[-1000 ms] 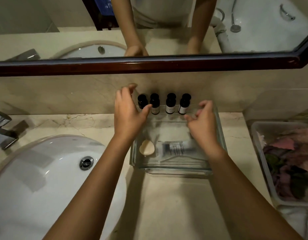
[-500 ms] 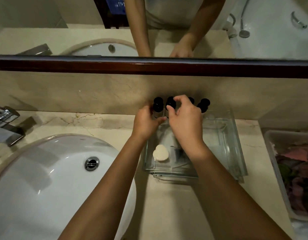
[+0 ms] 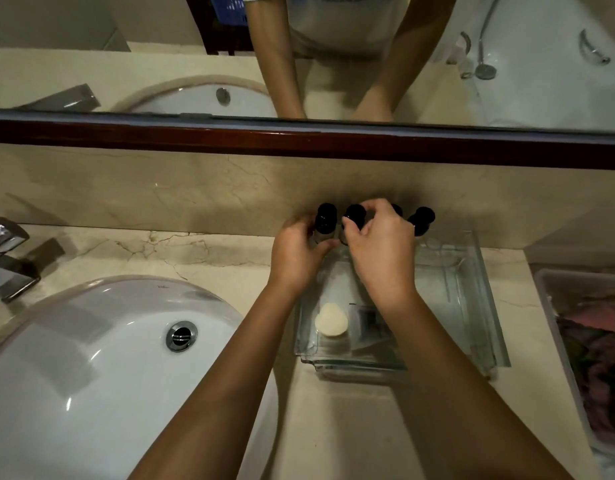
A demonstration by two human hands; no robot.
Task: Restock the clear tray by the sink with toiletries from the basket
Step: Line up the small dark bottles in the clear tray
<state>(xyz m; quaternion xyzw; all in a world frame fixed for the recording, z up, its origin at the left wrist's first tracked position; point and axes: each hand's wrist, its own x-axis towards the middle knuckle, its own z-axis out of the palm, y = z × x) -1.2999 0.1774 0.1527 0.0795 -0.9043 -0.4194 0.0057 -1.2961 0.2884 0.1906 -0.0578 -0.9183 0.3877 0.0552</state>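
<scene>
Single wide-angle view from my head, facing forward and steeply down, close over the bench (image 3: pixel 333 427), the mirror (image 3: pixel 160 64) crossing the frame's upper part.

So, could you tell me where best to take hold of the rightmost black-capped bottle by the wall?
Pinch the rightmost bottle by its black cap, fingers coming from above and the front. The wall is close behind it and the clear tray lies in front, so the cap is likely the freest part.
</scene>
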